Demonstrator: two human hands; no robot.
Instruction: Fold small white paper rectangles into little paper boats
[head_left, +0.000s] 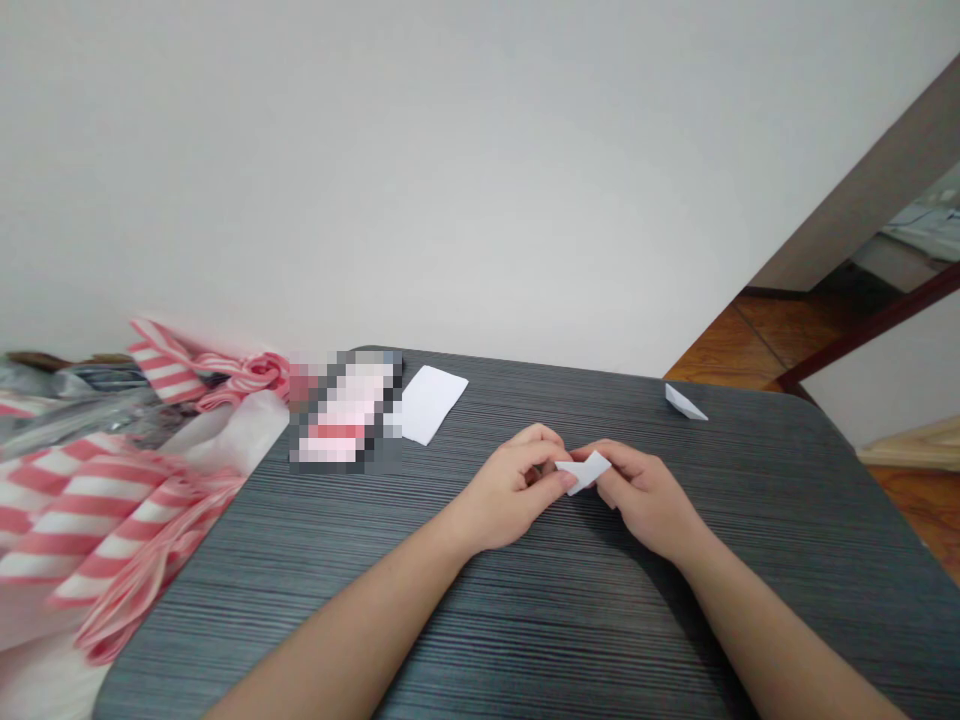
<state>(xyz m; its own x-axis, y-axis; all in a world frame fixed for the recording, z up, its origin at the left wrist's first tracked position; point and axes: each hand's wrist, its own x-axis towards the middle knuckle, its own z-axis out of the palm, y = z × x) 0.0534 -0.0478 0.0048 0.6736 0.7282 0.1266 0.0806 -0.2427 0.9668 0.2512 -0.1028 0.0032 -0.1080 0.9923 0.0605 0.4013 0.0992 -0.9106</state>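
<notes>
Between my two hands, a small piece of folded white paper is held just above the dark table. My left hand pinches its left end, thumb on the near side. My right hand is closed on the right end, with its fingertips partly hidden behind the paper. Another folded white paper piece stands near the table's far right edge. A flat white sheet of paper lies at the far left.
The dark wood-grain table meets a pale wall at the back. A blurred-out rectangular object lies beside the white sheet. Red-and-white striped cloth and plastic bags heap against the left side. Brown floor shows at right.
</notes>
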